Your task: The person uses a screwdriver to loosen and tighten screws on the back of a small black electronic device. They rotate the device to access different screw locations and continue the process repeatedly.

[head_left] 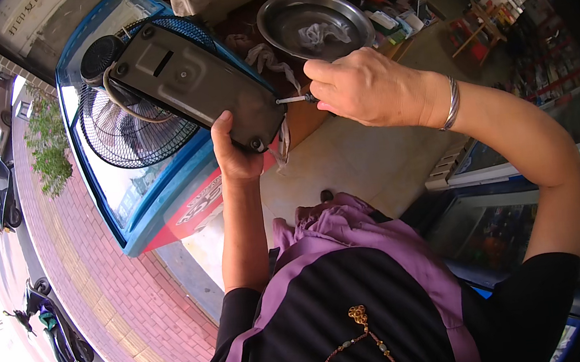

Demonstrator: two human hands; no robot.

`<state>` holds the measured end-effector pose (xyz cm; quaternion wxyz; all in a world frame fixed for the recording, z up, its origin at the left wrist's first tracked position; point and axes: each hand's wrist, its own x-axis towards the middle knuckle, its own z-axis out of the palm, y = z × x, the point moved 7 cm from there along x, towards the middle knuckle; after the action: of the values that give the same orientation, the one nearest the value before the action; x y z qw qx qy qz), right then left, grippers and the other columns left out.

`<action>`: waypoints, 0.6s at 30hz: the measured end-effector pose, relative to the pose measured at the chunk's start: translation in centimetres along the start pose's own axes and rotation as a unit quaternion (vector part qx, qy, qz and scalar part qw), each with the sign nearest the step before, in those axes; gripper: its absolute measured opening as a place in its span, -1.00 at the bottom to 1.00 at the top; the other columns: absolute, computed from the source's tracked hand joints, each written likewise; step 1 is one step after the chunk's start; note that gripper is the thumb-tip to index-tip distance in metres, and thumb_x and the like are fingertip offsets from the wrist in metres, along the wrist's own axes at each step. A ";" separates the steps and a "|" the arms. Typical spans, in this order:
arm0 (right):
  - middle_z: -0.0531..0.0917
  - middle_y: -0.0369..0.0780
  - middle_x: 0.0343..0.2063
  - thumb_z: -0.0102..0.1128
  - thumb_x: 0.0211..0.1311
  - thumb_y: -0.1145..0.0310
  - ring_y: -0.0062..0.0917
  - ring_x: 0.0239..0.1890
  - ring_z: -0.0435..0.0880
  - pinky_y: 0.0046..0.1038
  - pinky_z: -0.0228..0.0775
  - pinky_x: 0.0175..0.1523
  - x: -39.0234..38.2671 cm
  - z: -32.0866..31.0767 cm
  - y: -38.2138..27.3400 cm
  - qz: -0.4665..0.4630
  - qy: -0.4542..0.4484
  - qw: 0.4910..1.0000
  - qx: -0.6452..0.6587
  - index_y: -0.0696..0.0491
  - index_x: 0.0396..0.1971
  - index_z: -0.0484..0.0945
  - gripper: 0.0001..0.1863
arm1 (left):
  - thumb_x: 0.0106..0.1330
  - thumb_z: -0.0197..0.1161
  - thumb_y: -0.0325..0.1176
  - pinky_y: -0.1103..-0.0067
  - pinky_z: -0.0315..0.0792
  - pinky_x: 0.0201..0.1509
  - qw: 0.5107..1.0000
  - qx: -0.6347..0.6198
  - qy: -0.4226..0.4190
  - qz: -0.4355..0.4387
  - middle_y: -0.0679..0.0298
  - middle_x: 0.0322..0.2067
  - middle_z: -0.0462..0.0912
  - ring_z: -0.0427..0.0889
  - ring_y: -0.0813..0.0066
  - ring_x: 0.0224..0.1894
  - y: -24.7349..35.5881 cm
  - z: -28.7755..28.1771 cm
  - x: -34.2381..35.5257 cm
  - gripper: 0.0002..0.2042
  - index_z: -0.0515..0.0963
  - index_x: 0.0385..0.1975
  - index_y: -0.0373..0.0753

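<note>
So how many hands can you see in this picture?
2. The left hand holds the lower end of the dark panel; the right hand grips a screwdriver at the panel's right edge. No other hands show.

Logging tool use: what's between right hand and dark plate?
A screwdriver; in the head view its shaft runs from the right hand to the dark plate.
</note>
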<state>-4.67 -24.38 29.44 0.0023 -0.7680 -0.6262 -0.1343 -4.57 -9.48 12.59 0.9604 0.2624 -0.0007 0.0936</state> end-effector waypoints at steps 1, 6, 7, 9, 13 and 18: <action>0.45 -0.17 -0.42 0.21 0.16 0.43 -0.37 -0.55 0.61 -0.38 0.50 -0.48 -0.2 0.3 -0.2 -0.038 -0.010 0.999 -0.034 0.12 -0.57 0.43 -0.82 | 0.30 0.13 -0.14 0.26 0.41 0.29 1.000 0.002 0.011 -0.006 0.09 0.08 0.57 0.57 0.17 0.12 -0.2 -0.1 -0.1 -0.47 0.37 0.20 -0.31; 0.44 -0.19 -0.47 0.17 0.12 0.49 -0.38 -0.54 0.64 -0.36 0.54 -0.48 -0.1 0.4 -0.7 -0.070 -0.002 0.997 -0.022 0.11 -0.53 0.44 -0.89 | 0.30 0.13 -0.13 0.26 0.42 0.28 1.000 0.016 0.010 -0.025 0.08 0.08 0.57 0.57 0.16 0.11 -0.6 -0.4 -0.2 -0.47 0.36 0.20 -0.32; 0.45 -0.19 -0.45 0.18 0.11 0.49 -0.37 -0.49 0.65 -0.35 0.55 -0.44 -0.3 0.1 -0.8 -0.072 0.017 0.997 -0.019 0.12 -0.52 0.44 -0.90 | 0.30 0.13 -0.13 0.26 0.42 0.28 0.999 0.013 0.002 -0.030 0.08 0.08 0.57 0.57 0.16 0.12 -0.6 -0.5 -0.2 -0.47 0.36 0.20 -0.32; 0.47 -0.17 -0.41 0.19 0.11 0.50 -0.35 -0.40 0.67 -0.33 0.56 -0.34 -0.3 -0.4 -1.0 -0.082 0.057 0.995 -0.013 0.13 -0.51 0.45 -0.90 | 0.30 0.14 -0.13 0.27 0.42 0.28 1.000 0.011 0.002 -0.026 0.07 0.09 0.57 0.56 0.16 0.12 -0.4 -0.5 0.0 -0.46 0.36 0.20 -0.32; 0.48 -0.18 -0.27 0.32 0.10 0.51 -0.29 -0.26 0.60 -0.34 0.46 -0.18 -0.5 -0.4 0.7 0.110 0.061 0.980 0.154 0.16 -0.33 0.53 -0.84 | 0.31 0.14 -0.13 0.27 0.41 0.28 1.000 0.008 0.012 -0.003 0.07 0.08 0.56 0.56 0.17 0.13 -0.1 -0.5 0.1 -0.47 0.35 0.20 -0.32; 0.61 -0.07 -0.43 0.29 0.24 0.25 -0.14 -0.34 0.63 -0.25 0.50 -0.23 -1.1 0.7 2.0 0.261 0.018 0.952 0.162 0.16 -0.40 0.57 -0.75 | 0.31 0.14 -0.13 0.26 0.40 0.30 1.000 0.013 0.011 0.018 0.07 0.09 0.56 0.56 0.16 0.13 0.5 0.5 -0.1 -0.46 0.35 0.21 -0.32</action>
<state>-2.85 -25.79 28.88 0.1728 -0.8913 -0.4173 -0.0400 -4.68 -9.33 13.22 0.9550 0.2740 0.0068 0.1134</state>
